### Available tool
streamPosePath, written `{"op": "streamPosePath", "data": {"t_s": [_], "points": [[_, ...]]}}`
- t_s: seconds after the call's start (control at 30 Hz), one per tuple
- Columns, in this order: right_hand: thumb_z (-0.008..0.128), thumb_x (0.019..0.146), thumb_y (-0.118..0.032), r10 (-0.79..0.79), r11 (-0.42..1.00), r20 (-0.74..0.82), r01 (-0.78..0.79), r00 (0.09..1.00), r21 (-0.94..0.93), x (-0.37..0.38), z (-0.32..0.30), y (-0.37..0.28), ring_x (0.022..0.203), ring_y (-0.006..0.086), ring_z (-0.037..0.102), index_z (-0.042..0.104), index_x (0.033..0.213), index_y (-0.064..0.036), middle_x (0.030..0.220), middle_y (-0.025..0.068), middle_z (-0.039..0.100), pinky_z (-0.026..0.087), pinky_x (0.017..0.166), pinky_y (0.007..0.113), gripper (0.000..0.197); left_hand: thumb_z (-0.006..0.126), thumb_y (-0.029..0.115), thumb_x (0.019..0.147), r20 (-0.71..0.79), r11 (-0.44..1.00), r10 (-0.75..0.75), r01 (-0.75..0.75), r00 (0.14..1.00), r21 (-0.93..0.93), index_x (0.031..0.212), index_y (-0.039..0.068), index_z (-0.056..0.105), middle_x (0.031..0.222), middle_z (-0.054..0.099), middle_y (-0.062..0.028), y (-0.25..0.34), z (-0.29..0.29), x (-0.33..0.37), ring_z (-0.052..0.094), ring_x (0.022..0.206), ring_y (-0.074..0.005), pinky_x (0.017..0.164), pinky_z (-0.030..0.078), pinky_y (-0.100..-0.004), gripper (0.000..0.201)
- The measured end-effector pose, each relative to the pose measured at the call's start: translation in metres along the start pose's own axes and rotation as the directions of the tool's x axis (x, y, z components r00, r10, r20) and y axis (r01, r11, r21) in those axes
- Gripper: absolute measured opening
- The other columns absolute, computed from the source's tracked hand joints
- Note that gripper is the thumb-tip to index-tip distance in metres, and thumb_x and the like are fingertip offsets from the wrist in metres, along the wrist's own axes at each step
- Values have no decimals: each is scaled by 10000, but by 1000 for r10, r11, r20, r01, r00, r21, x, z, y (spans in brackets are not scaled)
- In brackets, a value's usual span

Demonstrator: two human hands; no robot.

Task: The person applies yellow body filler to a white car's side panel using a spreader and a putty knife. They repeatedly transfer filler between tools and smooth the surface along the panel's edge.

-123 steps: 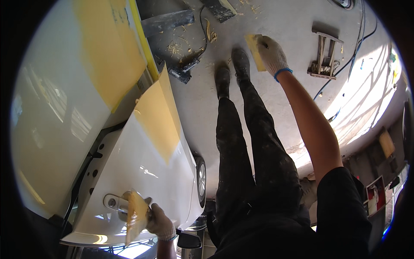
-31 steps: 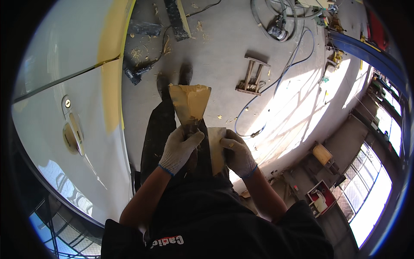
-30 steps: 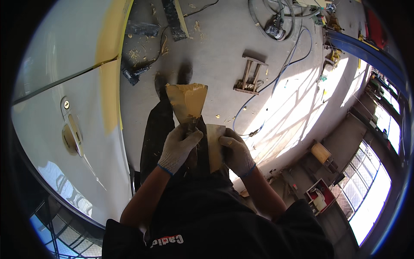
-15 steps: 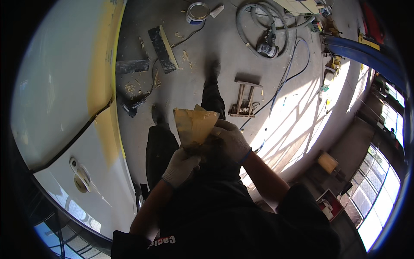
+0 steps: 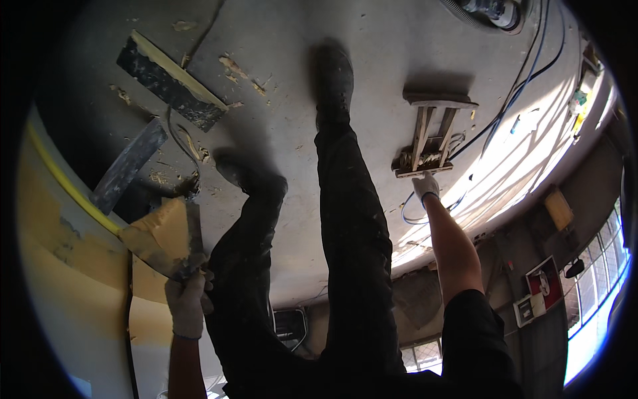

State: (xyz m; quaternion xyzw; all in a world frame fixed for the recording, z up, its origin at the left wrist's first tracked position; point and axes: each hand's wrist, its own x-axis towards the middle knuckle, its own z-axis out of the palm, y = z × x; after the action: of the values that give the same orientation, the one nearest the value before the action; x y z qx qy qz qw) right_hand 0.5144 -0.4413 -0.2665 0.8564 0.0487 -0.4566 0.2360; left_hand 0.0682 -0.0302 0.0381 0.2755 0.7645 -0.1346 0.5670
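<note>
My left hand [image 5: 188, 302], in a pale work glove, is closed around the handle ends of what look like two overlapping putty knives [image 5: 163, 233]. Yellow filler coats the wide front blade, and a darker blade shows behind it. They are held beside the yellow-patched car panel [image 5: 73, 239] at the left. My right arm stretches forward to a small wooden stool [image 5: 432, 136] that seems to lie on its side. At the stool's near edge, my gloved right hand [image 5: 426, 185] appears closed on the wood; its fingertips are partly hidden.
A long filler-edged board [image 5: 173, 80] and a dark flat strip [image 5: 129, 163] lie at the left among filler scraps. My feet are on the concrete floor [image 5: 279, 80]. Blue hoses [image 5: 512, 100] run past the stool; a power tool [image 5: 495, 10] sits at the far right.
My right hand has left the putty knives and reached forward right to the stool. My left hand has carried the knives left, towards the panel. The view is lower and closer to the floor.
</note>
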Motion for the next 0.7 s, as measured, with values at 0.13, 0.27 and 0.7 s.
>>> {"op": "streamPosePath", "data": {"t_s": [0.13, 0.27, 0.7], "points": [[755, 793, -427, 103, 986, -188, -126, 977, -109, 150, 36, 35, 1272, 419, 624, 593, 1396, 15, 1374, 280, 640, 487, 1101, 457, 765, 567, 31, 904, 99, 996, 89, -91, 991, 14, 1220, 47, 718, 1254, 723, -144, 21, 54, 114, 657, 871, -132, 717, 526, -274, 350], [742, 806, -385, 240, 968, -279, -207, 930, 142, 182, 53, 7, 1119, 426, 702, 680, 1219, 25, 1198, 276, 723, 552, 976, 493, 586, 603, 46, 924, 180, 998, -57, 53, 982, 27, 1220, 36, 687, 1222, 714, -146, 43, 91, 144, 649, 819, -128, 664, 555, -251, 308], [628, 938, -250, -218, 693, -160, 268, 963, 669, -180, -157, -153, 652, 160, 612, 697, 953, 21, 759, 72, 682, 476, 588, 324, 280, 562, 13, 967, 309, 911, 13, 116, 951, -395, 1226, 15, 686, 1200, 686, -86, -5, -15, -70, 665, 1003, -145, 885, 562, -294, 287]]}}
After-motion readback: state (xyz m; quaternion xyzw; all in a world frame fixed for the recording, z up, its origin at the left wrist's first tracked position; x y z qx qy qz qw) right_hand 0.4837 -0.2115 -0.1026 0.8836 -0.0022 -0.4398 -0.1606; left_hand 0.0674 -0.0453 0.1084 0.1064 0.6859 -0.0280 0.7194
